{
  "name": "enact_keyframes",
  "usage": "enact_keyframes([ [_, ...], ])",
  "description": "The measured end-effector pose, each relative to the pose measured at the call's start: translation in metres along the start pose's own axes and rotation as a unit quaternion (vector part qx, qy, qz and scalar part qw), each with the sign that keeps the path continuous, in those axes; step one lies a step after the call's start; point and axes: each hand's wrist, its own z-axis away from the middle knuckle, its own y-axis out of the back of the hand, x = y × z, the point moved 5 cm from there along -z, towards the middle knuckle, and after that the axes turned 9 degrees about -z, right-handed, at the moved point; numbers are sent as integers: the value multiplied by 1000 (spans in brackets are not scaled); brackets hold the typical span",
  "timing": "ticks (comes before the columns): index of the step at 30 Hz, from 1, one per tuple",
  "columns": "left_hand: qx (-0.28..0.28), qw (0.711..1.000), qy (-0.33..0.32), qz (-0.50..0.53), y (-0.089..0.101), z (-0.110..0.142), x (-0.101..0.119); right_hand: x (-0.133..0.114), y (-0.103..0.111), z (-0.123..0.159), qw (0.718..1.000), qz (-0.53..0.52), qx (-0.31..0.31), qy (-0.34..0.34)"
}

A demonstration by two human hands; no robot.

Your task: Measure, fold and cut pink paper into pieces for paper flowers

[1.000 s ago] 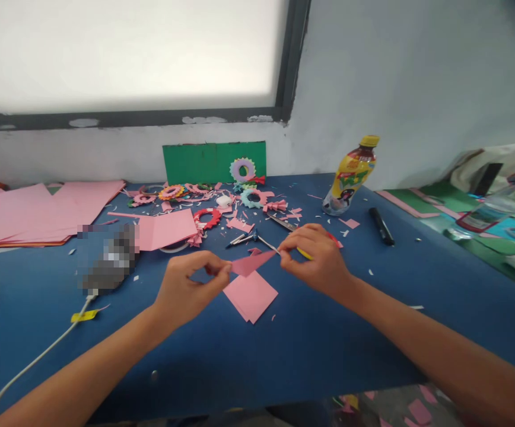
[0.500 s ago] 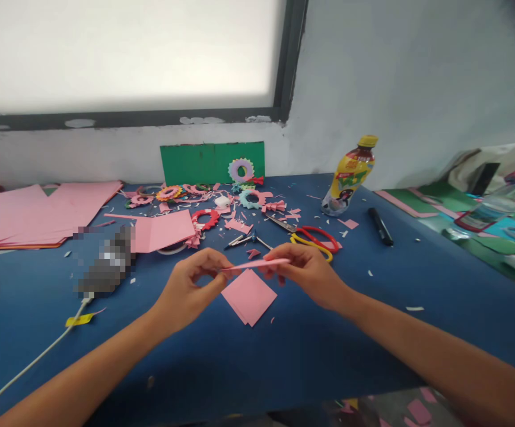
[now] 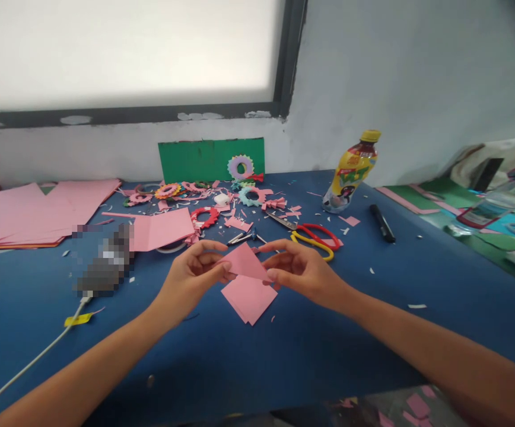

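Observation:
Between both hands is a folded piece of pink paper (image 3: 245,261), its pointed corner facing up and away from me. My left hand (image 3: 197,270) pinches the left corner between thumb and fingers. At the opposite corner, my right hand (image 3: 299,270) is closed on the paper with thumb and fingertips. Just below, several pink paper squares (image 3: 249,301) lie stacked on the blue table, partly covered by the held piece. Scissors (image 3: 317,240) with red and yellow handles lie beyond my right hand, blades partly spread.
Paper gear-shaped rings (image 3: 206,217) and pink scraps lie toward the wall, before a green board (image 3: 208,161). Large pink sheets (image 3: 62,207) are at left, near a blurred-out object (image 3: 106,261) with a white cable. A drink bottle (image 3: 350,172) and black marker (image 3: 382,223) stand and lie at right.
The pink paper was nearly edge-on and has turned so its broad triangular face shows. Both hands have shifted their fingers slightly at its corners.

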Motion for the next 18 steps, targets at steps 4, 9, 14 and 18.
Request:
enact_keyframes([
  [4, 29, 999, -5, 15, 2, 0, 0, 5, 3, -2, 1000, 1, 24, -15],
  [9, 124, 991, -45, 0, 3, 12, 6, -1, 3, -1, 996, 1, 75, 41],
  [14, 78, 967, -157, -188, -13, 28, 15, -4, -8, 4, 993, 0, 87, 76],
  [18, 40, 962, -140, -233, -18, 28, 9, -10, 7, -5, 978, 193, 36, 70],
])
